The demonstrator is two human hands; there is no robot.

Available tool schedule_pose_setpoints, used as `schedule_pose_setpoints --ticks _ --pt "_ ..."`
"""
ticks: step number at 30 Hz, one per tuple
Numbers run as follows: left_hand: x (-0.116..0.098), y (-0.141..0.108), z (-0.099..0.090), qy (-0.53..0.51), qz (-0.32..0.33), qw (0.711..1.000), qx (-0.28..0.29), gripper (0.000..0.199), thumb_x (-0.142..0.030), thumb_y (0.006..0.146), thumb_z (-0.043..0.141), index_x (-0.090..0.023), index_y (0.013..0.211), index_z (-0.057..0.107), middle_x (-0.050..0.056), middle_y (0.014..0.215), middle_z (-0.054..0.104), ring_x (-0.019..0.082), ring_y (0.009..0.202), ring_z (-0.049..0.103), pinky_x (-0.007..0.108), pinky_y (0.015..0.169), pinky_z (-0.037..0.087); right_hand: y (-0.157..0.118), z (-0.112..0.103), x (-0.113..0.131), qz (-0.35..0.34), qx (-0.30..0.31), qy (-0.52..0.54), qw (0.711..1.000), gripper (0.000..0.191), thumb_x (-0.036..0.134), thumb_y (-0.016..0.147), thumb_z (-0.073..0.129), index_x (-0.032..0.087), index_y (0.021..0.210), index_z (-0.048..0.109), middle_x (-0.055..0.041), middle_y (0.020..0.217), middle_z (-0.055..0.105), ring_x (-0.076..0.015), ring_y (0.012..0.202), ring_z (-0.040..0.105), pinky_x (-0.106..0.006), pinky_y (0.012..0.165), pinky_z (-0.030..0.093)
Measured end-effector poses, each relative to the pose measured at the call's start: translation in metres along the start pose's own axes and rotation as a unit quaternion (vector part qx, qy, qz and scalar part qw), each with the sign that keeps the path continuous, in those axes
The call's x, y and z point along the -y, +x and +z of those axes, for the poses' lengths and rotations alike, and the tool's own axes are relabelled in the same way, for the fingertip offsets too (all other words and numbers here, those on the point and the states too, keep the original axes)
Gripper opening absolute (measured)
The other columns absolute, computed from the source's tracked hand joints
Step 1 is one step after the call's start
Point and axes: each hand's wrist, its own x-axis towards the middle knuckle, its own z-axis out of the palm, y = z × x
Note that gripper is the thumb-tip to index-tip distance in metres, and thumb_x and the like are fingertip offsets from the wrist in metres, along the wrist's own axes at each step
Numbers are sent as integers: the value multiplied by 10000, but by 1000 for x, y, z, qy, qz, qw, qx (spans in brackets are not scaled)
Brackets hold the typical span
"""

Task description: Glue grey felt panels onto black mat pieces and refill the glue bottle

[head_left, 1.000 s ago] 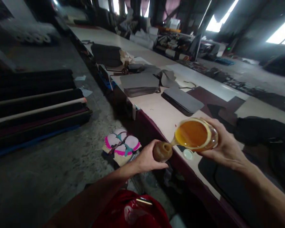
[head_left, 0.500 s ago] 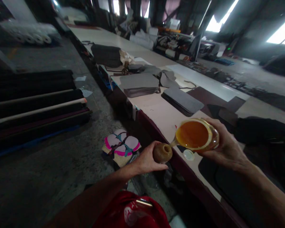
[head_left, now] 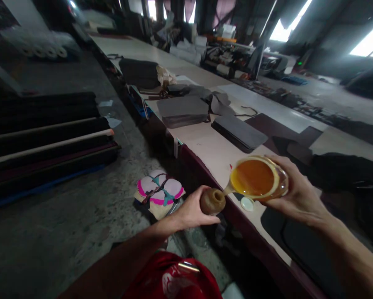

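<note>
The left hand [head_left: 191, 211] curls round a small brown bottle [head_left: 211, 204]; the right hand [head_left: 293, 193] clasps a tipped jar [head_left: 276, 180] of amber liquid [head_left: 254, 177], its spout [head_left: 228, 188] by the bottle's mouth. A wobble or steeper tilt could overshoot, wetting fingers, maroon cloth [head_left: 195, 164] or table [head_left: 201, 143].

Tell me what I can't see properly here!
How full the brown bottle is: head view, its walls hide it.
Part of the right hand: head view, behind the jar.
Red shirt: head view, cut off by bottom edge.
Background clutter: head view, blurred, too small.
</note>
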Motion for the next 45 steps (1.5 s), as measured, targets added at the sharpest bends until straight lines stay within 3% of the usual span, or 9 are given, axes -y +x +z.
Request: schedule_pose_setpoints --ticks 45 --pt "6 2 -4 -2 -6 1000 1 784 -243 528 925 -216 1203 528 57 1183 663 267 1106 642 385 978 503 3 3 -7 -22 0 16 1000 854 494 768 806 308 1489 388 -163 1341 562 -401 1166 617 -607 952 543"
